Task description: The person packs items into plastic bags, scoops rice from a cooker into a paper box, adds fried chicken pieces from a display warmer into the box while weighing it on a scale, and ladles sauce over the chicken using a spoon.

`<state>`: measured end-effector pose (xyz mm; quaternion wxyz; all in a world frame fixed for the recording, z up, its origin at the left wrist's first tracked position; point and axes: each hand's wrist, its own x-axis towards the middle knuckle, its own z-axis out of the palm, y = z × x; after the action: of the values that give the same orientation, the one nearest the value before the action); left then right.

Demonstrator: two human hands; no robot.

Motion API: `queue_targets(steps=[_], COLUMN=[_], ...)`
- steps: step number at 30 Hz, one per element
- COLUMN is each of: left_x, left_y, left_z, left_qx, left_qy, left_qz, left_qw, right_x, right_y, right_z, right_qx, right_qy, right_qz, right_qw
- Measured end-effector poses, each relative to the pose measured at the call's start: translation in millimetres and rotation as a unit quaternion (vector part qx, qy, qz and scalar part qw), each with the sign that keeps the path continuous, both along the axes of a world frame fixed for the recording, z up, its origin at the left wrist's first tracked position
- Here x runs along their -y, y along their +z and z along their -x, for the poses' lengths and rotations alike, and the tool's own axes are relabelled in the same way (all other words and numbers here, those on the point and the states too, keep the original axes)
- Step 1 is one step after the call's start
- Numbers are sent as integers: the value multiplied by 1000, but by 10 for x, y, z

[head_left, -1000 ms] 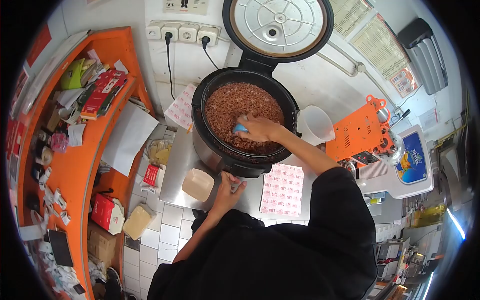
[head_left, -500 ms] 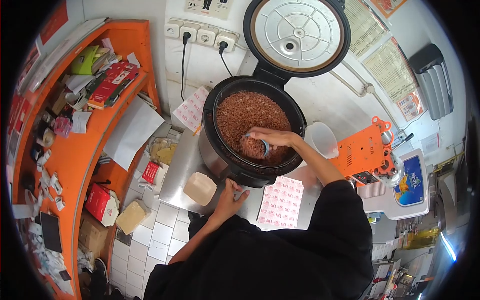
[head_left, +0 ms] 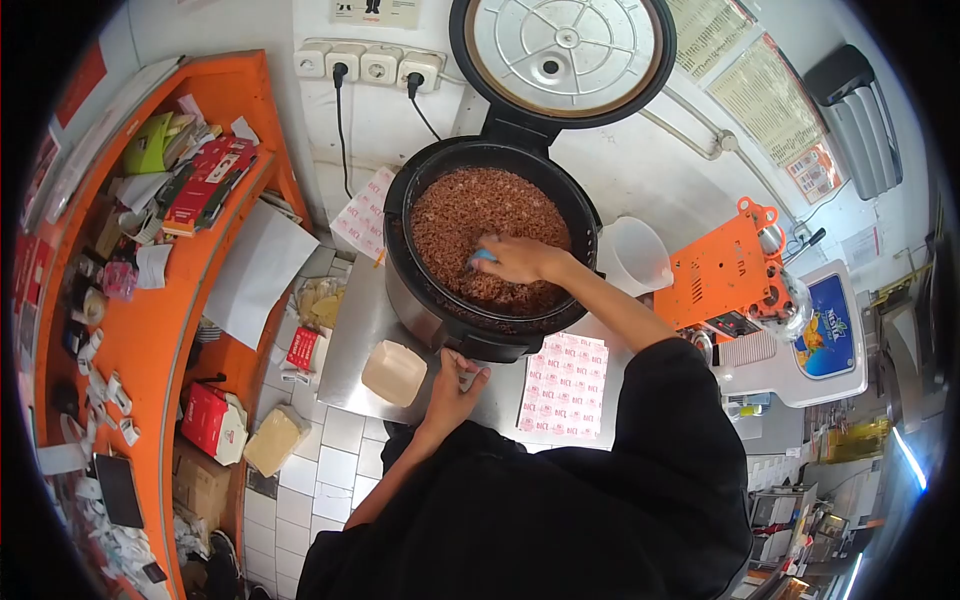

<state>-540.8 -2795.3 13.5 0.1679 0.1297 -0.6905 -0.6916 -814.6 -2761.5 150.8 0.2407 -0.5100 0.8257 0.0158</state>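
A large black-and-steel rice cooker (head_left: pixel 417 310) stands with its lid (head_left: pixel 570 48) raised, holding reddish-brown rice (head_left: pixel 490 205). My right hand (head_left: pixel 522 261) reaches into the pot, closed on a small blue cup (head_left: pixel 483 254) that is pressed into the rice; fingers and rice hide most of it. My left hand (head_left: pixel 457 385) is at the cooker's lower front, fingers loosely bent with the thumb apart, seemingly touching its edge. Left of it, a beige takeaway box (head_left: pixel 394 373) lies on the steel table. Printed wrapping paper (head_left: pixel 565 388) is stacked to its right.
A translucent tub (head_left: pixel 634 256) and an orange machine (head_left: pixel 712 270) stand right of the cooker. More printed paper (head_left: pixel 362 215) lies on its left. An orange shelf unit (head_left: pixel 150 330) with clutter is at the left. Plugs and cords (head_left: pixel 341 130) hang on the wall behind.
My right hand has turned over and moved slightly left in the pot; the cup, seen earlier with rice inside, is now mostly hidden. My left hand stays by the cooker, fingers slightly more bent.
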Motion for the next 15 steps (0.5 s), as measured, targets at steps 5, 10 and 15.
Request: queue_targets(steps=[5,10,15], left_x=[-8,-28,-63], left_y=[-20,-4,8], left_z=[-3,3,13], left_qx=[-2,-14,-15], left_qy=[11,23,35], left_qz=[16,26,13], left_qw=[1000,999,999], right_x=[161,48,81], right_y=[-70,-105,130], right_z=[24,-130,-304], right_qx=[155,239,262], right_qy=[-2,1,42], right_qz=[-118,-73,-50], right_qw=[981,968,963])
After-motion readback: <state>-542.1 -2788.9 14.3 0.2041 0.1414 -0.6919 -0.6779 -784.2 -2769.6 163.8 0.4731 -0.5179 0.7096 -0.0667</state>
